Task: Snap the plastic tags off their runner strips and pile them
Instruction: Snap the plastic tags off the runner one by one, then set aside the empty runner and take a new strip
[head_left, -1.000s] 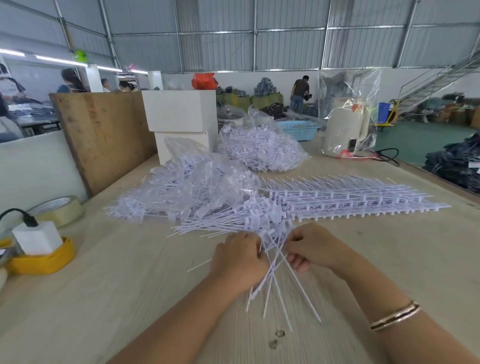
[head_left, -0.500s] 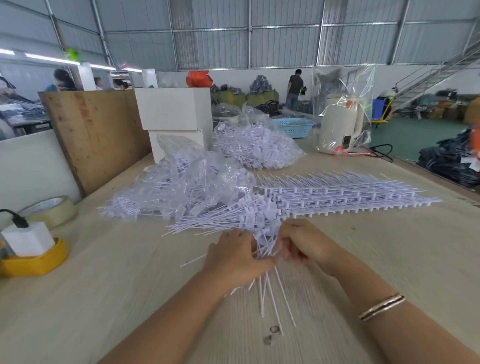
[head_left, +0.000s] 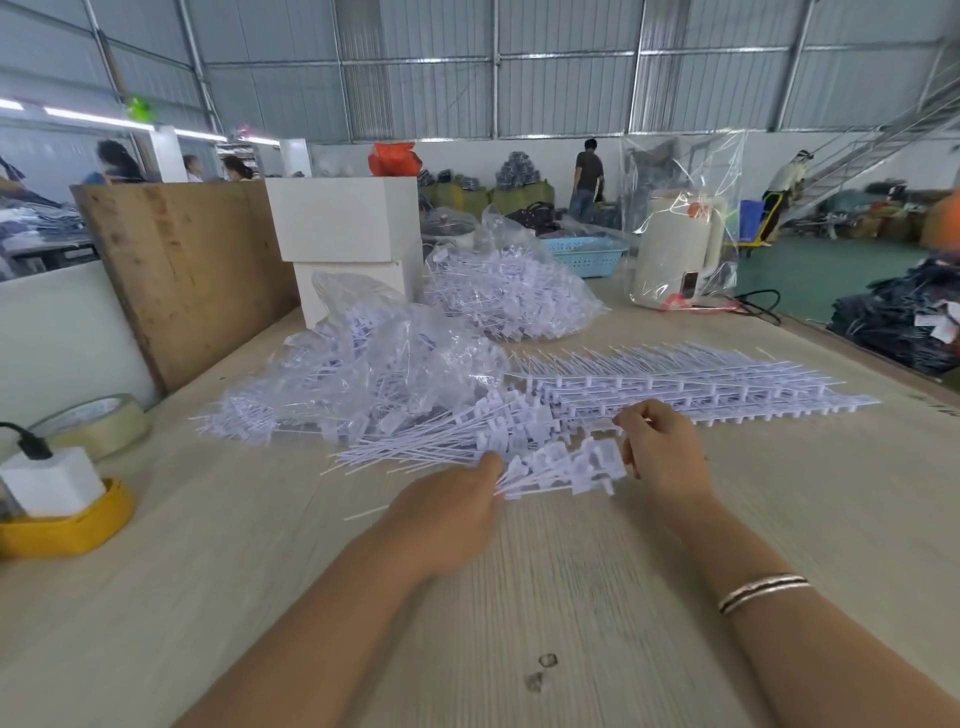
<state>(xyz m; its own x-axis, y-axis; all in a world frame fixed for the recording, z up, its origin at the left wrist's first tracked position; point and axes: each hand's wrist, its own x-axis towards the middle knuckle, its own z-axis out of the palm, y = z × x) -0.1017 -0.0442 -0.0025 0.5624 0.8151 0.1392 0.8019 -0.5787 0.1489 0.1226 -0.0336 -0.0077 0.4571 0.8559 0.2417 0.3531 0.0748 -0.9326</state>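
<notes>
A bunch of white plastic tags (head_left: 561, 470) lies sideways between my hands, heads to the right. My left hand (head_left: 447, 512) grips the thin tails of this bunch. My right hand (head_left: 662, 452) holds the head end, fingers curled. Just behind lies a loose pile of snapped-off tags (head_left: 431, 441) with tails pointing left. A stack of runner strips (head_left: 701, 389) with tags attached stretches to the right across the wooden table (head_left: 571, 597).
Two clear bags of tags (head_left: 374, 364) (head_left: 511, 299) sit behind the pile. White boxes (head_left: 345, 221), a wooden board (head_left: 192, 270), tape rolls (head_left: 98, 423), a yellow roll (head_left: 67, 530) with a charger and a bagged white kettle (head_left: 678, 249) stand around. People work far off.
The bunch has swung from hanging tails-down toward me to lying sideways, lifted toward the pile. My hands have moved apart, the right one up and to the right.
</notes>
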